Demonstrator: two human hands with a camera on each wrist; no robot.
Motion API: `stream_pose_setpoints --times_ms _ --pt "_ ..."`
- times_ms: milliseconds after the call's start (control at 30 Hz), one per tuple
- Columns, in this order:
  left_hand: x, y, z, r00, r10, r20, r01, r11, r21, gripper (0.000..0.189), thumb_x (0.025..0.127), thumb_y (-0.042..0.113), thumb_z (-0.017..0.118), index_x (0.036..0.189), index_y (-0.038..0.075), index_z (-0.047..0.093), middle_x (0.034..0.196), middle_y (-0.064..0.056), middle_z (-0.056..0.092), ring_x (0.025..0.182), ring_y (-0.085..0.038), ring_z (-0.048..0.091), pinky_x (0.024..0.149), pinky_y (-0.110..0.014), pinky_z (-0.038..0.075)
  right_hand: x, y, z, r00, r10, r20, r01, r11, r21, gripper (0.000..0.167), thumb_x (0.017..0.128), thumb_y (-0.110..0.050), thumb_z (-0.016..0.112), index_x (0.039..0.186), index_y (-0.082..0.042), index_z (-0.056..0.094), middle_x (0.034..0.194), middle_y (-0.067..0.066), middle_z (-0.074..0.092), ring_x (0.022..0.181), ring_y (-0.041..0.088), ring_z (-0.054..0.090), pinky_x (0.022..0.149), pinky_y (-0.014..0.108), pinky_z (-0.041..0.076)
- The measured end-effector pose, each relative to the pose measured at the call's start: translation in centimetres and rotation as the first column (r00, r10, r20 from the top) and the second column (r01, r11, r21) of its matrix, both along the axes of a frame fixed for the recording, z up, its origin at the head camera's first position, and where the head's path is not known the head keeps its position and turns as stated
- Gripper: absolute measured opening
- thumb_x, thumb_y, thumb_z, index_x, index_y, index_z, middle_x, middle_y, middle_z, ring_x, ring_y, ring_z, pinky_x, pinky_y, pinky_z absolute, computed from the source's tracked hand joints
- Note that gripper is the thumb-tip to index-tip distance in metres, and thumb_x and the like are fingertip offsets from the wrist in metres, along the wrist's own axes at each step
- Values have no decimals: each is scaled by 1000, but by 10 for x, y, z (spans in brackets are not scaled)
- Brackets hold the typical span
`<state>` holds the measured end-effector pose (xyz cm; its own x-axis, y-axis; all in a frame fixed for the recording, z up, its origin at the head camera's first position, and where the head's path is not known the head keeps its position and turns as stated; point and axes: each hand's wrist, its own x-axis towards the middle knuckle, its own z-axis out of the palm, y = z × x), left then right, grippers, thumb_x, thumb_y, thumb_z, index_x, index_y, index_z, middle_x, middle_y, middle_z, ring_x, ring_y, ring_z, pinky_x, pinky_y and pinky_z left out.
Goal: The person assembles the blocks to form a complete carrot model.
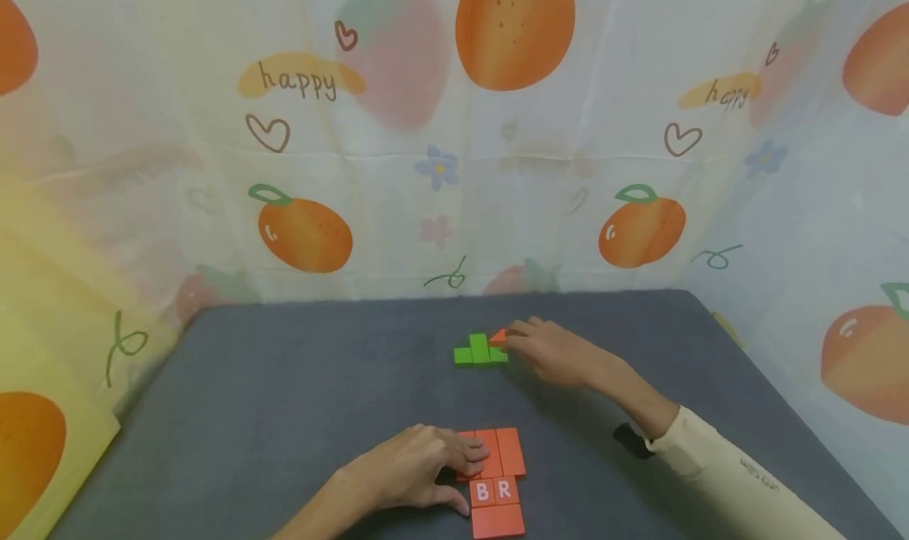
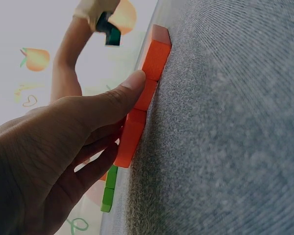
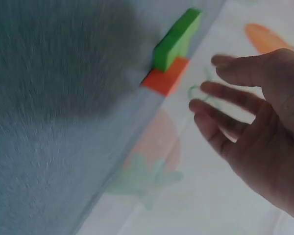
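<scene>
In the head view, my left hand (image 1: 422, 465) rests its fingers on the upper row of orange-red blocks (image 1: 510, 451). Its thumb lies along the left side of the block lettered B (image 1: 482, 491), beside one lettered R (image 1: 504, 489). A plain orange block (image 1: 497, 520) sits below these. From the left wrist view, the thumb's tip touches an orange block (image 2: 146, 95). Farther back, my right hand (image 1: 550, 352) is at an orange triangular block (image 1: 499, 339) next to green blocks (image 1: 479, 349). The right wrist view has its fingers spread slightly, holding nothing, apart from the orange block (image 3: 166, 78).
Both groups of blocks lie on a dark grey cloth-covered table (image 1: 298, 398). A printed curtain (image 1: 398, 208) with fruit and hearts hangs along its back edge and at the sides. A small black device (image 1: 632, 440) is at the right wrist, by the cream sleeve.
</scene>
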<state>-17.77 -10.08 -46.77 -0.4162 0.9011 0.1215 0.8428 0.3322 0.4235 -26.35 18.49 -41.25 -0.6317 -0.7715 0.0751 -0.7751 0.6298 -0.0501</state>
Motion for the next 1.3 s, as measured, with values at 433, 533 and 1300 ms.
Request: stream_pose_setpoints --times_ms 433,533,1300 --pt "0 -2 -2 999 -23 -23 24 999 33 52 89 42 79 133 14 72 140 2 69 134 -7 63 107 -22 54 -34 -4 -9 977 -214 -5 208 948 241 32 96 -1 68 125 -13 74 115 15 65 100 34 58 82 48 51" --pt "-1 -1 -2 999 -21 -37 22 999 25 52 89 43 79 133 15 72 140 3 68 134 -7 63 107 -21 54 -38 0 -9 968 -249 -32 249 938 243 36 93 -5 75 129 -12 70 118 18 62 100 34 56 85 50 52" --pt "0 0 -3 1000 2 -28 -2 1000 8 53 90 46 77 133 16 72 140 5 69 133 -4 63 106 -22 54 0 17 -9 968 -141 -206 153 987 47 21 88 -20 84 96 -7 69 83 4 63 69 16 56 60 31 51"
